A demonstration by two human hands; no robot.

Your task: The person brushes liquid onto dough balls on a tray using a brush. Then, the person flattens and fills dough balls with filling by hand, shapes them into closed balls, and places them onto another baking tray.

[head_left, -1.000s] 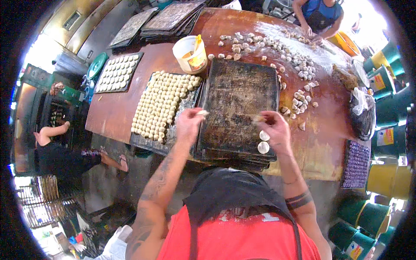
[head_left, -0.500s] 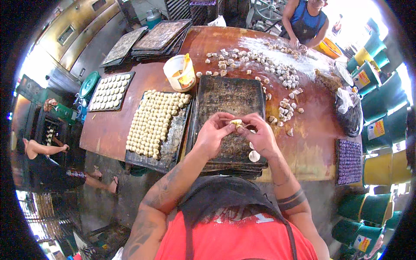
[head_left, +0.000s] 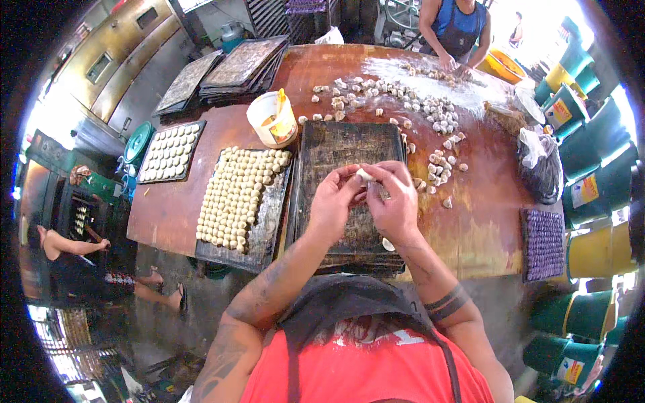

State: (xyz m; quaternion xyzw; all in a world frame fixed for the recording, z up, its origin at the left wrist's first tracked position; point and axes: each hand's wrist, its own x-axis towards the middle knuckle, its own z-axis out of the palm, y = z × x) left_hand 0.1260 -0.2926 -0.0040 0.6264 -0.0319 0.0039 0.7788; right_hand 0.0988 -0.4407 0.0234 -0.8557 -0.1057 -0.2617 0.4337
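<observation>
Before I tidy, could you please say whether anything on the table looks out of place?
The brown lumps lie scattered on the table, partly in white powder, whereas the dough balls sit close together on a tray; this may be deliberate.

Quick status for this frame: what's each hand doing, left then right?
Left hand: closed, fingertips pinching a small pale dough piece.
Right hand: closed, fingertips on the same dough piece.

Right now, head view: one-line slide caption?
Left hand and right hand pinch a pale dough piece above a dark tray, beside dough balls.
</observation>
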